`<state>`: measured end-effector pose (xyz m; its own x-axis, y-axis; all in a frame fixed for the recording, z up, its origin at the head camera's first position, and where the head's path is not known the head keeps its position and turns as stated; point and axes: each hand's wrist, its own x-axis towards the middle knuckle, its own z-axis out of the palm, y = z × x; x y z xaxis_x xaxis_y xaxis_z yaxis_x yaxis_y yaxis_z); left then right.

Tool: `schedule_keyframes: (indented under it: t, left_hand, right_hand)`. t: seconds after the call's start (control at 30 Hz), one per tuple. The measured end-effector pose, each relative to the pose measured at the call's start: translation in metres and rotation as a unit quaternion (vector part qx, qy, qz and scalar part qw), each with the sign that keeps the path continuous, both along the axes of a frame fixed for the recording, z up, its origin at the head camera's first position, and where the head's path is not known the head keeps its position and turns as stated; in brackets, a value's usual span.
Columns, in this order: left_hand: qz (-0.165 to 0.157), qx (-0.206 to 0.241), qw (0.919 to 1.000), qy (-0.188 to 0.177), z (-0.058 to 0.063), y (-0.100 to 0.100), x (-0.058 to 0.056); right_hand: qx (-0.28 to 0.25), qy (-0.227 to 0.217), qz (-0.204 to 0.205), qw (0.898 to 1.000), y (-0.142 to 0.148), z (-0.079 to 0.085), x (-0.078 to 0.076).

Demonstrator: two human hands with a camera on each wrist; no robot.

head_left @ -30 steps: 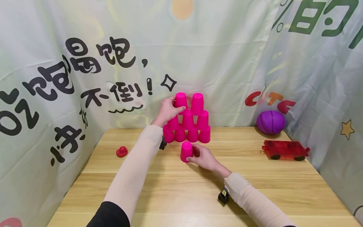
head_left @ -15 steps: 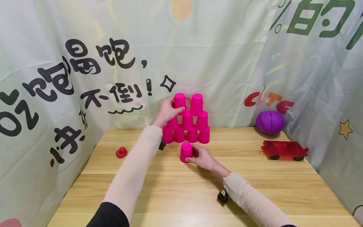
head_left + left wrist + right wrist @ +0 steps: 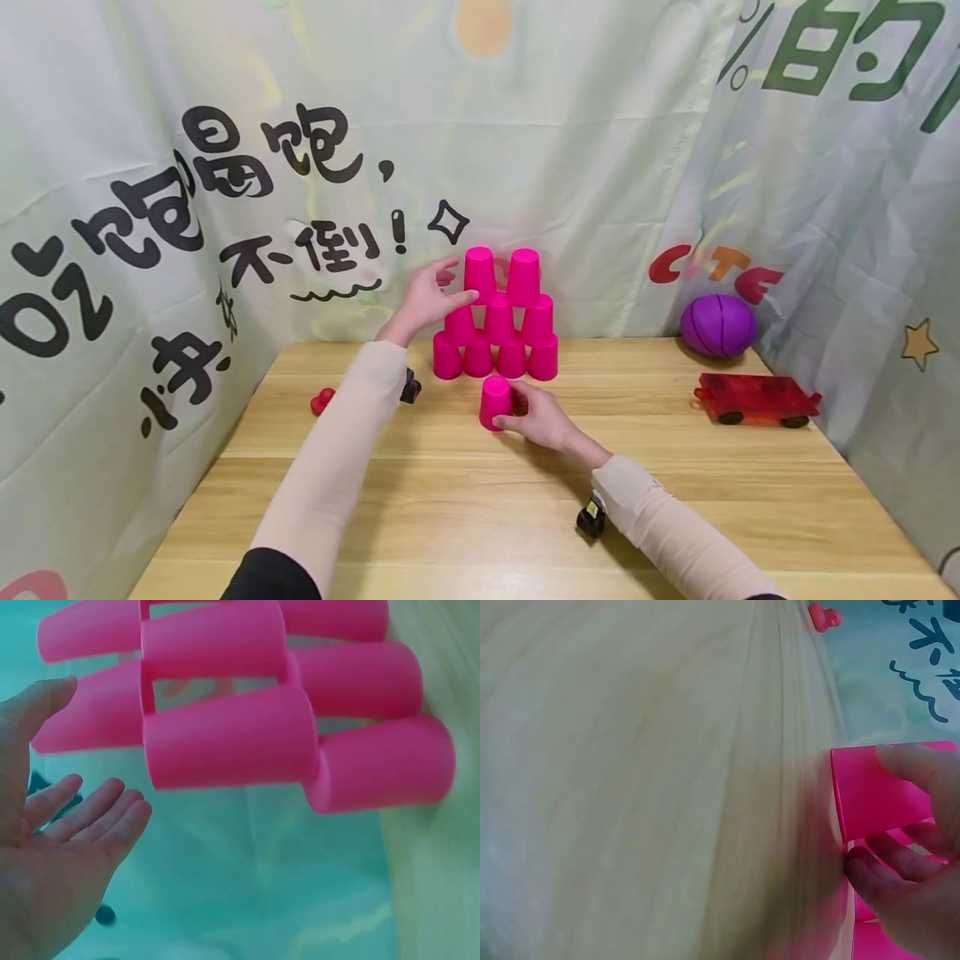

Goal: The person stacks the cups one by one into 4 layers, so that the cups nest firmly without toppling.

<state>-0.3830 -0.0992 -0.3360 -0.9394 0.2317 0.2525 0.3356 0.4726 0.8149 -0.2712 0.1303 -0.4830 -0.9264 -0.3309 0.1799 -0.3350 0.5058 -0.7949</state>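
Note:
Upside-down pink plastic cups stand stacked in rows: several at the bottom, three above them, two on top. Beside the top-left cup my left hand has its fingers spread, holding nothing. In the left wrist view, that hand's fingers are apart from the cups, while the thumb lies in front of a top cup's side. In front of the stack, another upside-down pink cup stands on the table. My right hand holds it from the right, thumb on the near side; the right wrist view shows the thumb against the cup.
A small red rubber duck sits left on the wooden table, partly behind my left forearm. At the right are a purple ball and a translucent red toy car. Printed cloth hangs behind and at both sides.
My left hand has let go of the top-left cup and drawn slightly left, its fingers opening. The right hand still holds its cup in the same place.

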Motion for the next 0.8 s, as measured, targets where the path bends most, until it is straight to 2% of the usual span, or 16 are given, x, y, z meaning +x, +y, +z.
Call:
schedule_keyframes:
  t: [0.17, 0.33, 0.6, 0.8]
  left_hand:
    - [0.005, 0.012, 0.9999, -0.003, -0.016, -0.024, 0.001]
    - [0.015, 0.025, 0.9995, -0.013, -0.036, -0.041, 0.007]
    - [0.052, 0.015, 0.9978, -0.040, -0.073, -0.058, 0.013]
    - [0.052, 0.008, 0.9979, -0.039, -0.093, -0.061, 0.013]
  right_hand:
    - [-0.008, -0.022, -0.019, 1.000, 0.001, 0.004, 0.000]
    - [-0.018, -0.015, -0.035, 0.999, 0.006, 0.020, -0.002]
    - [-0.029, 0.031, -0.027, 0.999, 0.016, 0.068, -0.003]
    - [-0.037, 0.044, -0.021, 0.998, 0.021, 0.104, -0.004]
